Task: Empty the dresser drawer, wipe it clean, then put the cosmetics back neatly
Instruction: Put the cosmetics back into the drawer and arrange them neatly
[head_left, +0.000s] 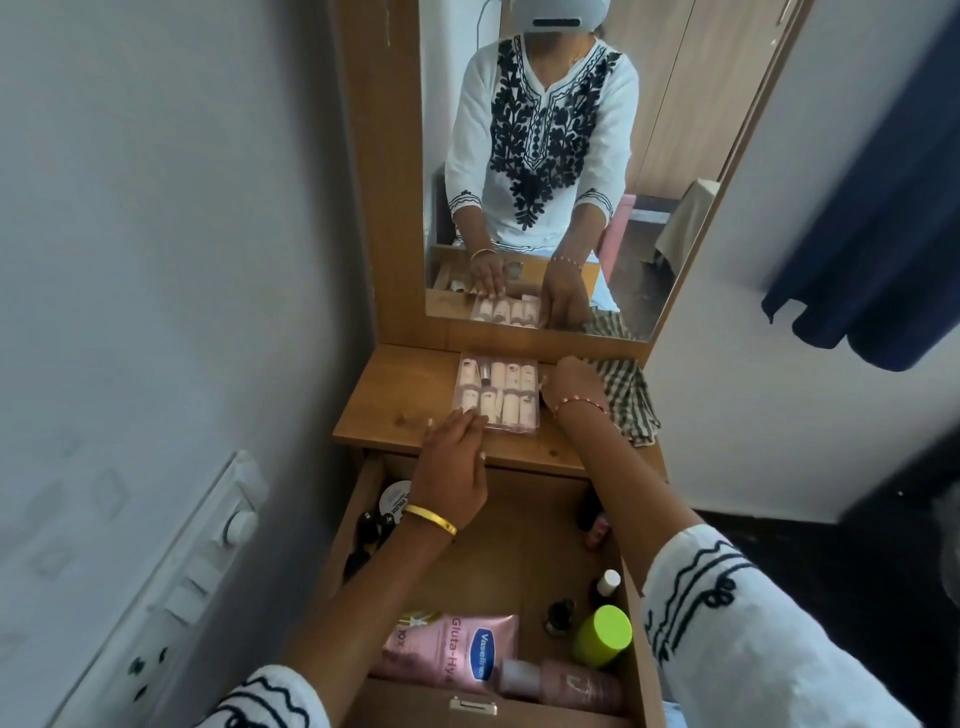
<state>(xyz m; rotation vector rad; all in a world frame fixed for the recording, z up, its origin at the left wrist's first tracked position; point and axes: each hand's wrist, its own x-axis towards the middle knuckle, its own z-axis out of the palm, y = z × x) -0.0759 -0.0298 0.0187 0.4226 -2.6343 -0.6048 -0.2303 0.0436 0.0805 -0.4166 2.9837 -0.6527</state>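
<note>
A clear plastic case of small pink-white bottles (497, 391) lies flat on the dresser top (384, 410). My left hand (454, 457) touches the case's near left corner with straight fingers. My right hand (571, 384) rests against its right edge, fingers hidden behind the hand. Below, the open drawer (524, 525) holds a pink Vaseline lotion bottle (457, 649), a pink bottle with a pale cap (561, 686), a lime-green-capped bottle (602, 636), small nail-polish bottles (597, 519) and a round white tin (393, 503).
A striped green-white cloth (623, 400) lies at the right of the dresser top, under my right wrist. A tall mirror (545, 156) stands behind. Dark small items (366, 535) sit at the drawer's left side. A switch panel (208, 561) is on the left wall.
</note>
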